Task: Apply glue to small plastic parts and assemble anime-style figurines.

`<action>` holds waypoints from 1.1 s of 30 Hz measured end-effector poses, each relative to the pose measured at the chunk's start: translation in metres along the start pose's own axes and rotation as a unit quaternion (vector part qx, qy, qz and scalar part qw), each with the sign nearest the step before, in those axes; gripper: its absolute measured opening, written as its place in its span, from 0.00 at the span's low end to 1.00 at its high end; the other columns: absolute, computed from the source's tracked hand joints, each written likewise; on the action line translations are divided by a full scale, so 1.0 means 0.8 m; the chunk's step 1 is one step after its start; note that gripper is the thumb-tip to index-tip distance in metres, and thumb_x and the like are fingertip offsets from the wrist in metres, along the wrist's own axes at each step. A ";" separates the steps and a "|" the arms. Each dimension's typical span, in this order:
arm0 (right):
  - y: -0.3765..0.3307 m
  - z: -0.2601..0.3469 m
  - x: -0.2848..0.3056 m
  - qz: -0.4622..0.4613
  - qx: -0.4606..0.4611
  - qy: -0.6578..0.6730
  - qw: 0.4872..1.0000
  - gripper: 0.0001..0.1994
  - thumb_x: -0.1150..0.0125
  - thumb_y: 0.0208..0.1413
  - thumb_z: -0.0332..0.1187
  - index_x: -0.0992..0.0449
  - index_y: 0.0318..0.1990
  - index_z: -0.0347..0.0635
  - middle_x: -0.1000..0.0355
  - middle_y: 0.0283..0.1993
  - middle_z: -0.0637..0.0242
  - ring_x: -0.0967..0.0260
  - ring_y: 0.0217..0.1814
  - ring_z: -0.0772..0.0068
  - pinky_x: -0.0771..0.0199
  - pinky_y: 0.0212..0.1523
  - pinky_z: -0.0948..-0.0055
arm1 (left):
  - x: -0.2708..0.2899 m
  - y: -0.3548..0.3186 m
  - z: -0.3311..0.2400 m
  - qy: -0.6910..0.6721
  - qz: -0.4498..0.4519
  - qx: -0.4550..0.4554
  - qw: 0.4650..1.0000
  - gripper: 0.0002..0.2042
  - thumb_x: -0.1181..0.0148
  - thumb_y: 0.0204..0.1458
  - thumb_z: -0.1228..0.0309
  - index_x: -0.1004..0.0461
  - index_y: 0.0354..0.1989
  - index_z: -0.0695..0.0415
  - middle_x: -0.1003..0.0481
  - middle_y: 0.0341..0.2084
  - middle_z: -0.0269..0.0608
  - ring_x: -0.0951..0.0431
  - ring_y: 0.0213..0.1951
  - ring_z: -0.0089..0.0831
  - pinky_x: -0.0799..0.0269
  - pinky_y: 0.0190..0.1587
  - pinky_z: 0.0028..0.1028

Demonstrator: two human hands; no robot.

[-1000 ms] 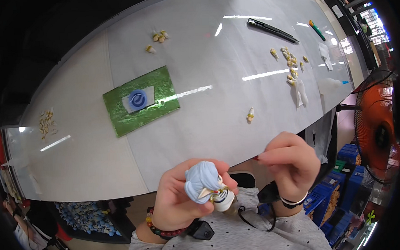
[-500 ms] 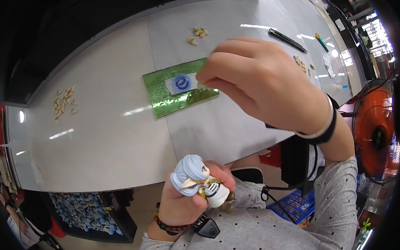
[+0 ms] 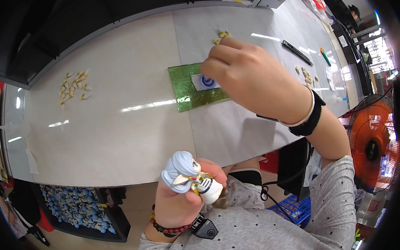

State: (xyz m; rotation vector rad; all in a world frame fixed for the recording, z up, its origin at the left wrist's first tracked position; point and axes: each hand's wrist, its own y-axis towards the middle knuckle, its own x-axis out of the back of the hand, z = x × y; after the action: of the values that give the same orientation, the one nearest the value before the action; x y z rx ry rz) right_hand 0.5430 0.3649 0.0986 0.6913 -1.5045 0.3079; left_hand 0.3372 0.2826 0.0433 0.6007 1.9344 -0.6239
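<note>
A small figurine (image 3: 183,167) with pale blue hair, pointed ears and a white outfit is held in my left hand (image 3: 170,210), near the table's front edge. The fingers wrap round its body, and its head tilts up to the left. Over the table, my right hand (image 3: 256,74) is closed in a downward pinch; whatever sits between the fingertips is hidden. Those fingertips are at a round blue piece (image 3: 207,82), which they partly cover. It rests on a small white rectangle (image 3: 198,83) on a shiny green pad (image 3: 187,99).
Small yellow-and-white pieces (image 3: 73,87) lie at the left, with more pieces (image 3: 223,34) beyond my right hand and others (image 3: 307,77) at right. A black pen (image 3: 297,53) lies nearby. Below the table stand a bin of blue-haired parts (image 3: 75,208) and an orange fan (image 3: 370,136).
My right hand has come down to the round blue piece and now covers part of it. The left hand keeps its hold on the figurine. The whole view has shifted slightly.
</note>
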 end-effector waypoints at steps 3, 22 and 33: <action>-0.008 -0.002 0.007 0.038 -0.017 -0.050 0.998 0.03 0.44 0.37 0.25 0.30 0.22 0.37 0.33 0.25 0.64 0.33 0.33 0.67 0.29 0.31 0.74 | 0.001 0.001 -0.002 0.062 0.004 0.004 0.998 0.23 0.38 0.43 0.54 0.35 0.37 0.61 0.28 0.34 0.50 0.27 0.35 0.31 0.32 0.37 0.28; -0.092 0.088 0.063 -0.210 -0.161 0.341 0.902 0.17 0.36 0.30 0.18 0.29 0.34 0.38 0.29 0.25 0.64 0.33 0.22 0.72 0.34 0.19 0.80 | -0.024 0.022 0.022 0.273 0.041 -0.125 0.953 0.16 0.35 0.36 0.81 0.26 0.38 0.68 0.27 0.35 0.47 0.26 0.34 0.27 0.31 0.37 0.23; -0.107 0.090 0.058 -0.243 -0.170 0.364 0.883 0.11 0.36 0.28 0.18 0.29 0.25 0.36 0.31 0.20 0.63 0.37 0.15 0.73 0.37 0.15 0.80 | -0.039 0.035 0.032 0.503 0.069 -0.272 0.818 0.15 0.34 0.32 0.78 0.25 0.34 0.64 0.25 0.32 0.46 0.25 0.30 0.34 0.28 0.31 0.25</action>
State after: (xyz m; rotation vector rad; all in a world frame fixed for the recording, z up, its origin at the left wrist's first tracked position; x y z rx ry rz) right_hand 0.5388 0.2459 0.1189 0.5549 -0.6067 -0.0889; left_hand 0.3845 0.2820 0.0570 0.7552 2.8314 0.4925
